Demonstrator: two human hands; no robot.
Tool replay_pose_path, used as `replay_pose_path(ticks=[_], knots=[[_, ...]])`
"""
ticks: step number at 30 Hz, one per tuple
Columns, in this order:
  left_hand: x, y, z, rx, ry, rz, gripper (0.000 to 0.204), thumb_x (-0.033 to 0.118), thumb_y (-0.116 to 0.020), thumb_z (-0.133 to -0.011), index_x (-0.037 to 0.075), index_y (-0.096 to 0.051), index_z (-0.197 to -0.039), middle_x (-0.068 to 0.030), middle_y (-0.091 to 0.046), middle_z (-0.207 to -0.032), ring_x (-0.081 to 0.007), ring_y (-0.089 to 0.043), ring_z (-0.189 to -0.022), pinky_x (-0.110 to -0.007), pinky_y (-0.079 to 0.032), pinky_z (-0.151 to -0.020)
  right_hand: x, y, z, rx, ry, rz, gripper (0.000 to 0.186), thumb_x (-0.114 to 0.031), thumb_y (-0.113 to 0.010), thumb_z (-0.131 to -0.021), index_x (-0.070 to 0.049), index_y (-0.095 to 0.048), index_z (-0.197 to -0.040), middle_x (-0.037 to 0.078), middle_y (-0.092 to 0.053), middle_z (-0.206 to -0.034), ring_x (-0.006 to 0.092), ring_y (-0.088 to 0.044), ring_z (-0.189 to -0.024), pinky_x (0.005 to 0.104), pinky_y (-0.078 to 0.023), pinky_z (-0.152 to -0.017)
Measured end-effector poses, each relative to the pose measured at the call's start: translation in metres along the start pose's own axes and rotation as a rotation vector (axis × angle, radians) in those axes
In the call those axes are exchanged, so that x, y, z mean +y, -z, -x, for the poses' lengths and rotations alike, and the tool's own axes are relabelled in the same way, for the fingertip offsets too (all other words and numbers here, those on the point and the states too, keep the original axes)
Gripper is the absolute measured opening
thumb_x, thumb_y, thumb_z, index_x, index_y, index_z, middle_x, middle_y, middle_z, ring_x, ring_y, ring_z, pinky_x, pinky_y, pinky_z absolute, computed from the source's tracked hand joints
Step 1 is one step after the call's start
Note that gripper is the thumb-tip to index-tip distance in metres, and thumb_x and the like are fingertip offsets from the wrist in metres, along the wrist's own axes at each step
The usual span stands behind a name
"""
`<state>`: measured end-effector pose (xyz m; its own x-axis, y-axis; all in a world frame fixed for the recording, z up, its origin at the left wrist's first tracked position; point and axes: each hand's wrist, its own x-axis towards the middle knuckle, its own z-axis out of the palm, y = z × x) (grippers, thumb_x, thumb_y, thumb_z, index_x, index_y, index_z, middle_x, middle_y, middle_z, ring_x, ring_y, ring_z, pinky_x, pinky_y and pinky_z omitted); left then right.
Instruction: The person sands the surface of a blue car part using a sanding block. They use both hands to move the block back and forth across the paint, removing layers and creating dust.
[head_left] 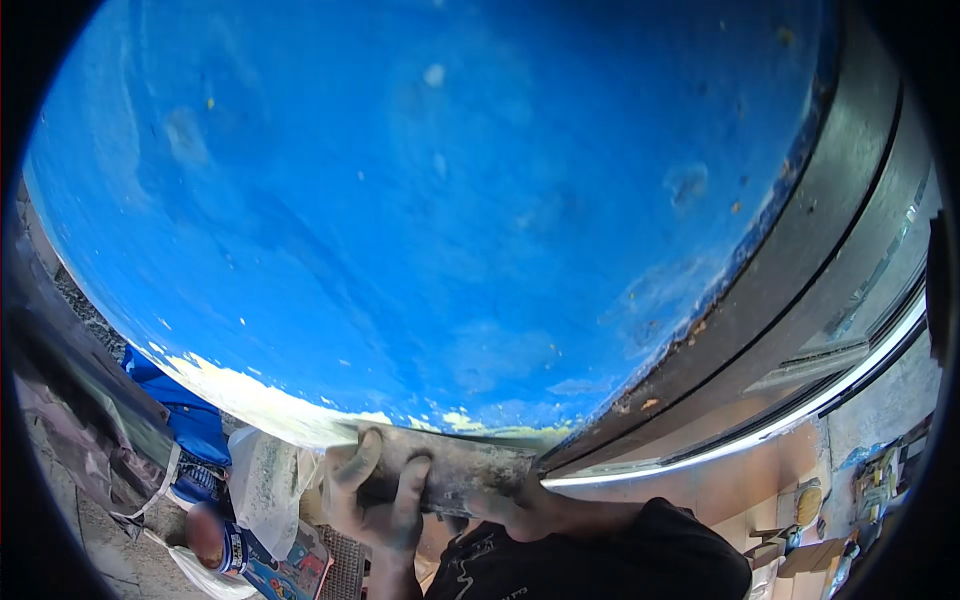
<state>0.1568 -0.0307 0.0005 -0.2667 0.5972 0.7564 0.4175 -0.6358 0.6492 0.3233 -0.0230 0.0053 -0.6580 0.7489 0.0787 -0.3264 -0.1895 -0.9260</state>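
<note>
A broad blue painted surface [450,220] fills most of the head view, with scuffs and small pale spots on it. Along its lower edge runs a strip of whitish-yellow bare patches [250,395]. Against that edge I hold a flat grey rectangular slab [465,465], worn and dusty; its exact kind is not clear. My left hand [375,495] grips its left part, fingers bent over the face. At its right end my right hand [515,512] is closed on it, the fingers partly hidden.
A dark frame [740,330] borders the blue surface on the right, with a pale-edged glass pane beyond. Below left are a whitish translucent plastic item [265,485], blue cloth [185,415] and a colourful printed object [290,572]. Assorted items [890,485] crowd the far right.
</note>
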Motion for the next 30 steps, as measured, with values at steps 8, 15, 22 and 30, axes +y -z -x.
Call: replay_pose_path(ticks=[8, 15, 22, 30], knots=[[0.007, 0.021, 0.011, 0.124, 0.157, -0.073, 0.041, 0.014, -0.066, -0.089, -0.01, -0.054, -0.119, -0.0042, -0.051, -0.088, -0.0101, -0.05, -0.08, -0.025, -0.043, -0.067, 0.003, -0.01, -0.008, -0.231, -0.041, 0.128, 0.039, -0.025, -0.049, -0.095, 0.004, -0.046, -0.121, 0.013, -0.06, -0.098, 0.0205, -0.058, -0.087, 0.0319, -0.047, -0.078], [0.023, 0.01, -0.011, 0.159, 0.187, -0.068, 0.023, 0.003, -0.071, -0.082, -0.003, -0.062, -0.103, -0.0071, -0.063, -0.081, -0.0092, -0.06, -0.072, -0.022, -0.046, -0.059, 0.026, -0.01, 0.006, 0.157, 0.765, 1.165, 0.034, -0.007, -0.032, -0.093, 0.002, -0.046, -0.122, 0.017, -0.062, -0.113, 0.0243, -0.066, -0.095, 0.0335, -0.053, -0.086], [0.021, 0.011, -0.009, 0.234, 0.277, -0.153, 0.019, 0.001, -0.073, -0.08, 0.001, -0.066, -0.098, -0.0062, -0.063, -0.076, -0.0078, -0.057, -0.066, -0.021, -0.046, -0.061, 0.024, -0.002, -0.015, 0.47, 1.149, 1.933, 0.045, -0.043, -0.045, -0.098, -0.001, -0.054, -0.114, 0.014, -0.057, -0.089, 0.0149, -0.055, -0.052, 0.0186, -0.05, -0.047], [0.038, 0.005, -0.02, 0.141, 0.227, -0.154, 0.012, 0.005, -0.068, -0.086, -0.001, -0.065, -0.097, -0.0059, -0.063, -0.082, -0.0088, -0.057, -0.073, -0.021, -0.044, -0.069, 0.042, -0.013, -0.003, 0.514, 0.63, 0.862, 0.03, -0.025, -0.056, -0.094, 0.0, -0.054, -0.111, 0.022, -0.056, -0.1, 0.0175, -0.056, -0.065, 0.0252, -0.052, -0.054]])
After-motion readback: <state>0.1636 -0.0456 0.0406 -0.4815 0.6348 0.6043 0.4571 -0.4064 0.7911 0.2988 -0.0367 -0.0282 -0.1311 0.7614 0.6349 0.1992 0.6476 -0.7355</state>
